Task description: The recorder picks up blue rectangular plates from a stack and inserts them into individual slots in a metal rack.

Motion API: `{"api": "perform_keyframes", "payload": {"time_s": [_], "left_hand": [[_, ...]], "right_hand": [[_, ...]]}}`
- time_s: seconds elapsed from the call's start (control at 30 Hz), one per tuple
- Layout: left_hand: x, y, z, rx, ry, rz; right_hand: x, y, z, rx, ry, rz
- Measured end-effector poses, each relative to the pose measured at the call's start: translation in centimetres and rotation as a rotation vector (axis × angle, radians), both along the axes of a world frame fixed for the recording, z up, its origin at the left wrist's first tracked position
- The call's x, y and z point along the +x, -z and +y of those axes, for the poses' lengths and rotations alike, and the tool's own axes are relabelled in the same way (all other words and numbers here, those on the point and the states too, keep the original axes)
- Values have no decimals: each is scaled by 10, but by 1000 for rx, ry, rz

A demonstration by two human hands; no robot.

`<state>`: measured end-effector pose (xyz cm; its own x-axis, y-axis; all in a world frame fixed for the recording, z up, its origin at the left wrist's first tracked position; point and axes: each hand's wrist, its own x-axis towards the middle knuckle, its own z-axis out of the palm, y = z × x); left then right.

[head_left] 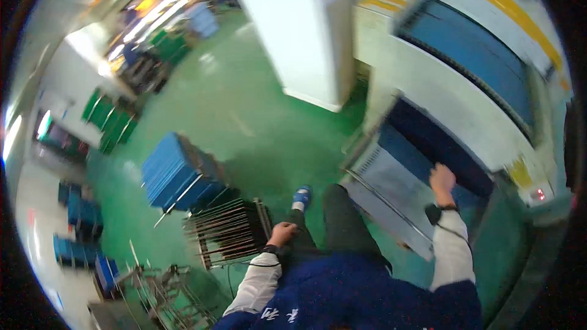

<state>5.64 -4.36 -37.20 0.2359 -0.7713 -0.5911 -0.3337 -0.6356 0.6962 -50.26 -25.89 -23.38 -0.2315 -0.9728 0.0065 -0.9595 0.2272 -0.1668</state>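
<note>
My right hand (441, 182) is curled into a loose fist above a grey-blue cart or bin (400, 180) with a dark blue inner wall and a metal rail (391, 203) along its near side. Nothing shows in its fingers. At the left, my left hand (282, 233) hangs beside my thigh with its fingers curled in, and I see nothing held there either. It is nearest to a rack of thin brown slats (229, 232) on the floor. Both wrists carry dark bands with cords.
A stack of blue trays (177, 174) stands left of my feet, with a metal frame (165, 296) at lower left. A white pillar (299, 36) rises ahead. A pale machine with a blue conveyor bed (471, 49) fills the right. Green crates (110, 119) stand farther left.
</note>
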Motion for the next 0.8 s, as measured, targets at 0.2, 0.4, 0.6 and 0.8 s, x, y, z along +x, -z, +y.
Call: {"api": "perform_keyframes", "payload": {"time_s": [0.2, 0.4, 0.6, 0.8], "left_hand": [[-15, -4, -7, 87, -113, 38], [-19, -6, -2, 58, -166, 63], [-24, -19, -4, -11, -67, -48], [-28, -30, -11, 32, -81, 13]], "right_hand": [[-11, 10, 1, -28, 38, 173], [-14, 14, -6, -5, 22, 188], [-14, 9, -5, -24, 33, 195], [-23, 17, -6, 18, 73, 221]]}}
